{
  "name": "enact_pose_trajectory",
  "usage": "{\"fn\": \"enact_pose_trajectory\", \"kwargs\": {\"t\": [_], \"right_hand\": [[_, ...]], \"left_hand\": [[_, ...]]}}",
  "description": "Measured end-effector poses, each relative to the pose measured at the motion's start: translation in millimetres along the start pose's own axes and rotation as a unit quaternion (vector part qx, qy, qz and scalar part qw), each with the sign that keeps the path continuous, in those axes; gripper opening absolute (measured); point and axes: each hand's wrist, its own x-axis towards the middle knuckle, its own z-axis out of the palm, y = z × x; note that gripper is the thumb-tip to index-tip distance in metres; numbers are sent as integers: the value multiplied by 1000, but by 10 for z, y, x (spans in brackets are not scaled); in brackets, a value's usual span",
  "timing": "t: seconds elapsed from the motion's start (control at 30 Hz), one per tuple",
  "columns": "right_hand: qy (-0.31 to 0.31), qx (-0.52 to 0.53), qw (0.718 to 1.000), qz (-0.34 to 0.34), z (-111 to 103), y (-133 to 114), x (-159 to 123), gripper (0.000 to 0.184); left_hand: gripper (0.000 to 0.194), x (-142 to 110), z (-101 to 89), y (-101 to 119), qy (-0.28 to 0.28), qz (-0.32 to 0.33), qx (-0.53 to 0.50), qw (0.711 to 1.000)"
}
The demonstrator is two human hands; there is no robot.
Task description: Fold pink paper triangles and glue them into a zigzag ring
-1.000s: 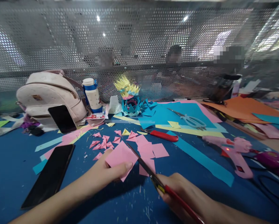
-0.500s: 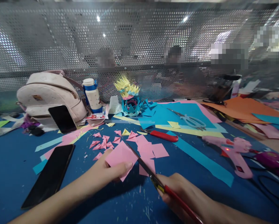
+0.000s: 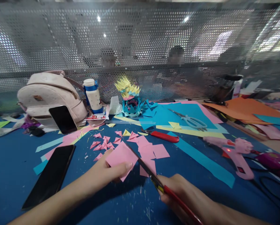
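Note:
Between the thumb and fingers of my left hand [image 3: 113,165] is a square of pink paper [image 3: 121,156], tilted with one corner up. My right hand [image 3: 179,190] is closed around red-handled scissors [image 3: 154,178]. Their dark blades reach up and left, along the right edge of the pink square. Whether the blades touch the paper or pass beside it, I cannot tell. Just beyond my left hand lie several small folded pink paper triangles [image 3: 104,143]. Loose pink paper squares [image 3: 146,151] lie behind and beside the scissor blades.
A red-handled cutter [image 3: 164,136] and light-blue scissors [image 3: 193,122] lie farther back. A pink glue gun [image 3: 238,150] with a cord is at right. At left are a phone [image 3: 51,175], another phone [image 3: 63,119] leaning on a backpack [image 3: 53,93], and a bottle [image 3: 93,97]. A folded-paper model [image 3: 131,104] stands behind.

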Motion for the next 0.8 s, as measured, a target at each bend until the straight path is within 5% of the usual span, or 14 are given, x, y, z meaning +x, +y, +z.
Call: {"fn": "enact_pose_trajectory", "kwargs": {"t": [0.8], "right_hand": [[16, 65, 998, -1, -52, -157, 27, 61]], "left_hand": [[40, 12, 5, 29, -22, 5, -17, 1000]]}}
